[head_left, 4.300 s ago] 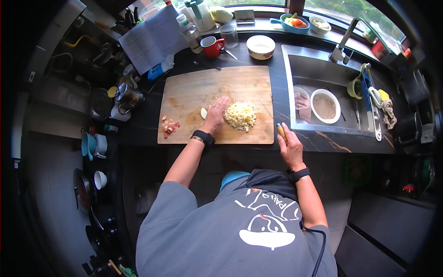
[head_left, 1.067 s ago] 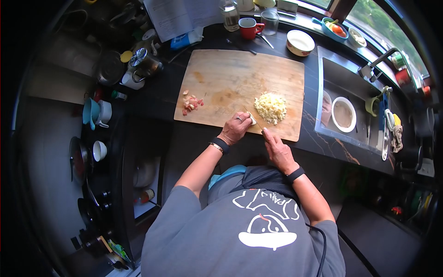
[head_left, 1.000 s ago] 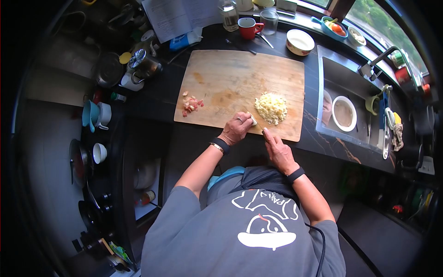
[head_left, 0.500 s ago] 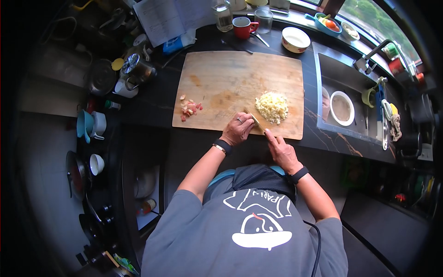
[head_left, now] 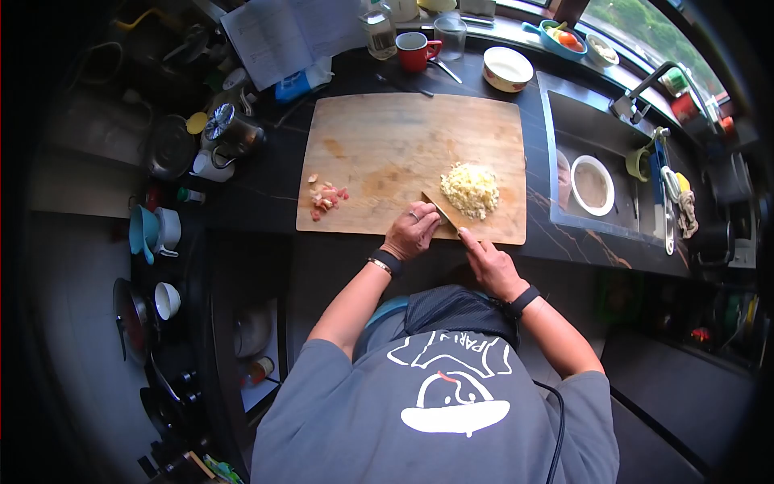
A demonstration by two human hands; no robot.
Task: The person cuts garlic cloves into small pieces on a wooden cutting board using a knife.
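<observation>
A knife (head_left: 448, 217) lies slantwise over the front edge of the wooden cutting board (head_left: 379, 121), and my right hand (head_left: 493, 266) is closed round its handle. Beside the blade, my left hand (head_left: 410, 231) has its fingers bunched together at the board's edge; whatever they press on is hidden beneath them. Just beyond the knife, to the right, rests a heap of finely chopped pale yellow-white food (head_left: 470, 191). Several small pinkish pieces, possibly meat, form a pile (head_left: 326, 198) at the board's left side.
To the right is a sink (head_left: 556, 189) with a white bowl (head_left: 592, 185) in it. Behind the board stand a red mug (head_left: 414, 53), a glass and a white bowl (head_left: 508, 68). An open notebook (head_left: 278, 36) and a metal pot (head_left: 236, 129) are at the left.
The whole view has shifted slightly. The knife blade shows more of its flat side now, with both hands staying close beside it at the board's front edge.
</observation>
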